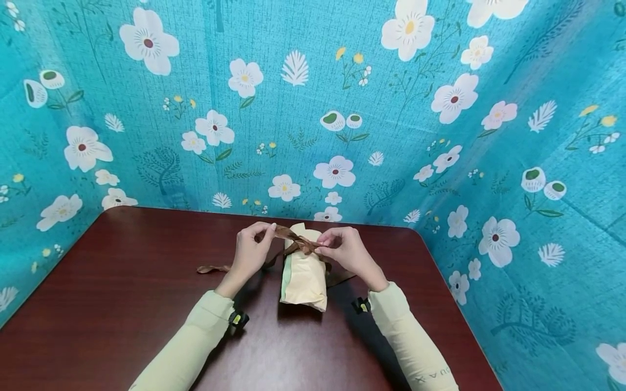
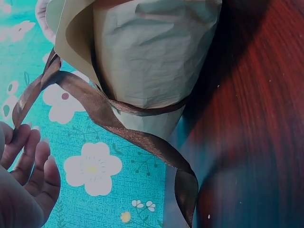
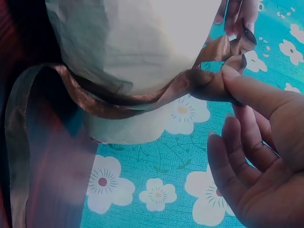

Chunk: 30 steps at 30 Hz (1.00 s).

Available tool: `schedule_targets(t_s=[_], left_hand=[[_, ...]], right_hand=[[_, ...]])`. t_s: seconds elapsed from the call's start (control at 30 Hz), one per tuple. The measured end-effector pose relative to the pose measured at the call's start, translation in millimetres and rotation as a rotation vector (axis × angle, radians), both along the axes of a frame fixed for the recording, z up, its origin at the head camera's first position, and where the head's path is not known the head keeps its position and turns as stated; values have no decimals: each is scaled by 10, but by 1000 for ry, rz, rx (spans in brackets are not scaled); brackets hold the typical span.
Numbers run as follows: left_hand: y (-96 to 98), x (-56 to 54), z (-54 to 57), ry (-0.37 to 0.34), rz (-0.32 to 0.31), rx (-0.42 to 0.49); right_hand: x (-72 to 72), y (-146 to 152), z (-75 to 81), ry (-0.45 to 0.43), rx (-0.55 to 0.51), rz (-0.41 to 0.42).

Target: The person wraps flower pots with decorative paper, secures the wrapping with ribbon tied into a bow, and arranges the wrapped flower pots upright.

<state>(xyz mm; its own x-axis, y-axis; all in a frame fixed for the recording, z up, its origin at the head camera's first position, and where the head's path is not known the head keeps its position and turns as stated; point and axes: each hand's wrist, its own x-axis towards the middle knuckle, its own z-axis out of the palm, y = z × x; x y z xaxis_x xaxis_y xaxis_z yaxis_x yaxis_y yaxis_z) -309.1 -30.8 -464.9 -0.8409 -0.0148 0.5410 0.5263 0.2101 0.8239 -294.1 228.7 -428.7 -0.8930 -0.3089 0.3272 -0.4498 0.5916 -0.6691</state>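
A cream paper-wrapped bundle [image 1: 305, 279] lies on the dark red table, with a strip of pale green along its left side. Around its upper part runs a brown ribbon [image 1: 305, 245], looped and crossed on top. My left hand [image 1: 251, 250] pinches one loop of the ribbon between thumb and index finger, drawn out to the upper left. On the other side my right hand [image 1: 346, 248] pinches another part of the ribbon close to the crossing. In the right wrist view the thumb presses the ribbon [image 3: 209, 85] against the fingers. One loose ribbon tail trails left, another right.
The reddish-brown wooden table [image 1: 122, 304] has rounded back corners. Behind it and along both sides hangs a turquoise floral cloth [image 1: 293, 136]. Small black devices are strapped at both wrists, beside the pale sleeves [image 1: 195, 336].
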Motion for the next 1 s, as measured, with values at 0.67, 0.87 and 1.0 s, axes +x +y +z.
schedule_targets(t_s=[0.67,0.87,1.0], left_hand=[[-132,25,-73,-68,33,9],[-185,27,-104,-75,55,5],[-226,5,-116,-75,66,7]], right_hand=[[27,185,-54,15,-18,38],[31,237,-57,43,-48,60],[31,285,-20,62,-76,70]])
